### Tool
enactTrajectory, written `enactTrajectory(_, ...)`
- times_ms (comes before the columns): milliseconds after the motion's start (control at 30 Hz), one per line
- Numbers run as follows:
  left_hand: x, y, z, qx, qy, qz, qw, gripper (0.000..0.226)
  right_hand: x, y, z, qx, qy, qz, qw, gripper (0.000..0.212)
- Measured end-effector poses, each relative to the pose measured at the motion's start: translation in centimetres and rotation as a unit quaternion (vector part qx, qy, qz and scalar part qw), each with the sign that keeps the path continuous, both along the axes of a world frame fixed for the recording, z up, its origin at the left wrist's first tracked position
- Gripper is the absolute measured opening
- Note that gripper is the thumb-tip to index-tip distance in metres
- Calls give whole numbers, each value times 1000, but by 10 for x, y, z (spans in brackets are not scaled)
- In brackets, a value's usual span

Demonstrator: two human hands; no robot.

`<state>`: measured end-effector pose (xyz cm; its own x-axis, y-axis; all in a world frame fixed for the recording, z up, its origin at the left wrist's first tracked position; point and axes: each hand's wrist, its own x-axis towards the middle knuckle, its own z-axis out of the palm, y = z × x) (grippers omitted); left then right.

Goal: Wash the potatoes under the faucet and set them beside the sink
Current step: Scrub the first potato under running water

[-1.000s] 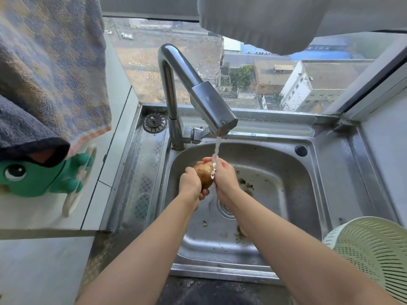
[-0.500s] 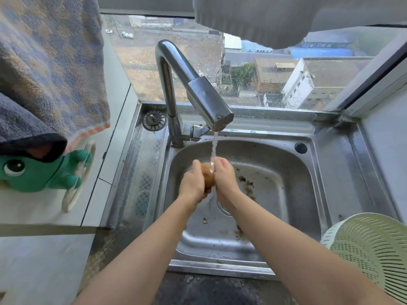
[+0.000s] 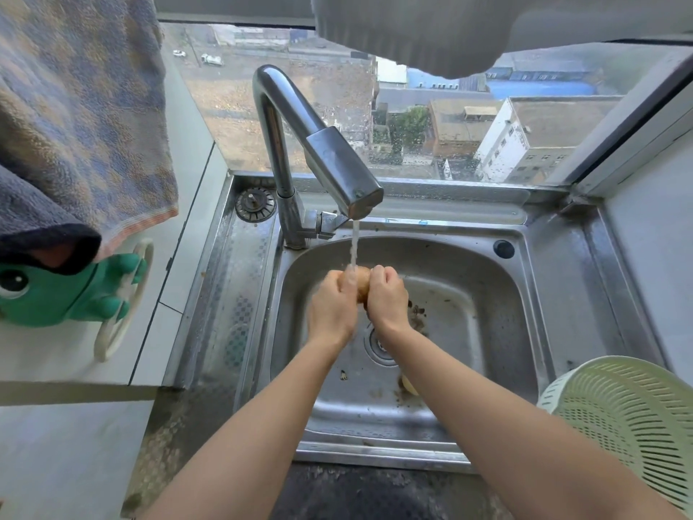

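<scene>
A brown potato (image 3: 363,284) is held between both hands over the steel sink (image 3: 468,313). My left hand (image 3: 332,305) wraps its left side and my right hand (image 3: 387,298) grips its right side. Water runs from the chrome faucet (image 3: 337,170) straight onto the potato and my left fingers. Most of the potato is hidden by my fingers. A second potato (image 3: 408,384) lies on the sink floor, mostly covered by my right forearm.
Dirt specks lie around the drain (image 3: 378,345). A pale green colander (image 3: 630,418) sits at the sink's right front. A ribbed drainboard (image 3: 232,313) runs along the left. A towel (image 3: 75,118) and a green frog hook (image 3: 56,290) hang at left.
Both hands have shifted around the potato under the stream, my left hand now sliding over its top. The view has tilted slightly.
</scene>
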<state>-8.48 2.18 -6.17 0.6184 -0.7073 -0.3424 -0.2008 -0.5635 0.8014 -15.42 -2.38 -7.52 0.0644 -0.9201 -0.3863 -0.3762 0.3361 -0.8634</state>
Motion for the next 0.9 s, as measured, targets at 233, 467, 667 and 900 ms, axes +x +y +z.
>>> enactTrajectory(233, 7, -2, 1, -11, 3, -15, 1000, 43, 2, -1, -2, -22, 36, 43, 998, 35)
enactTrajectory(467, 9, 2, -5, -32, 28, -65, 997, 66, -1, -18, -4, 103, 46, 72, 991, 43)
enactTrajectory(667, 10, -7, -7, -38, 28, 84, 995, 47, -2, 2, 1, 16, -14, 170, 985, 52)
enactTrajectory(900, -3, 5, -8, -153, 117, -8, 981, 36, -7, -8, -8, 10, 6, 106, 994, 53)
